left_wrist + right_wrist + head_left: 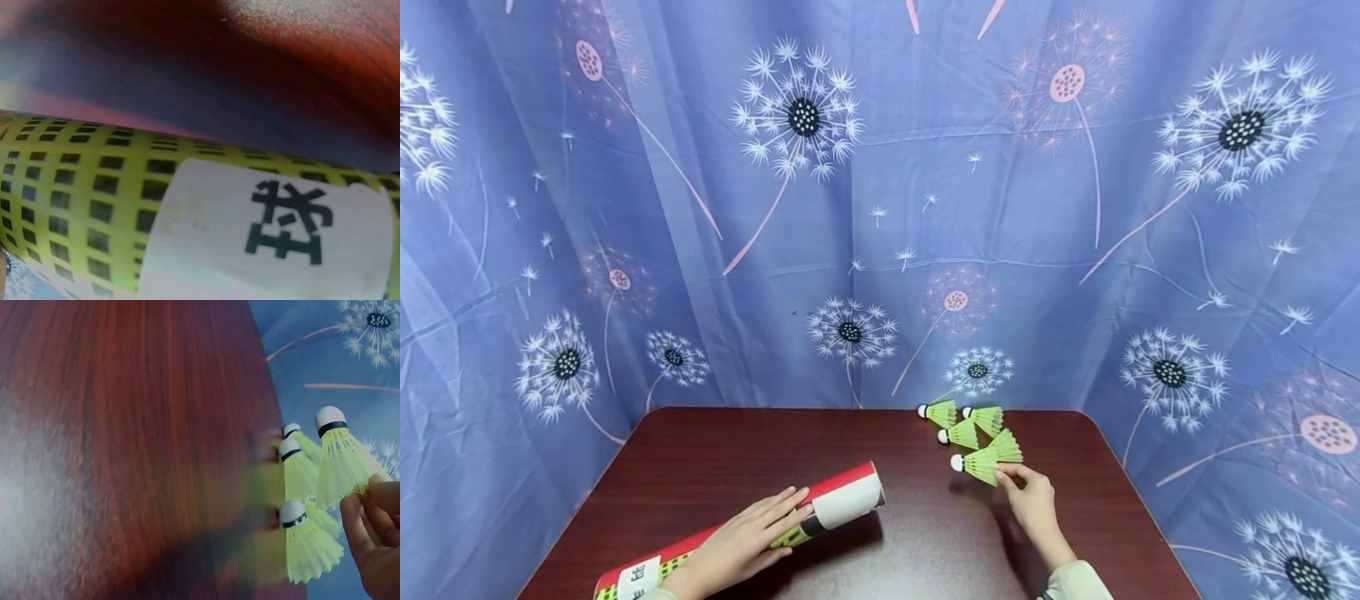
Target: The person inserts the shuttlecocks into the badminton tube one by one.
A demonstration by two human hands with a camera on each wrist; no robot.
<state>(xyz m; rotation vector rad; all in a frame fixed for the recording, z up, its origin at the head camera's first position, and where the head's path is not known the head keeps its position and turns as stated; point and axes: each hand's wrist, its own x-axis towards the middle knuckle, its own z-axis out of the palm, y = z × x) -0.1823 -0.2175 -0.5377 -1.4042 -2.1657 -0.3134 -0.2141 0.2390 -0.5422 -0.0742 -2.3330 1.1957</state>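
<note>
My left hand (pixel 741 542) lies across a long shuttlecock tube (pixel 850 498), holding it with fingers over the top and thumb on the near side. The tube slants over the left of the table, red, white and green; its yellow-green grid print and white label (pixel 206 231) fill the left wrist view. My right hand (pixel 1032 504) pinches a yellow-green shuttlecock (pixel 976 465) by the skirt's rim, its white cork pointing left. In the right wrist view, the held shuttlecock (pixel 340 459) appears cork up, thumb and fingertips at its skirt edge.
Several other shuttlecocks lie close together near the table's back edge, including a front one (pixel 961 434), a left one (pixel 942 412) and a right one (pixel 987 418). The dark red-brown table (pixel 737 442) meets a blue dandelion-print curtain (pixel 865 208) behind and at both sides.
</note>
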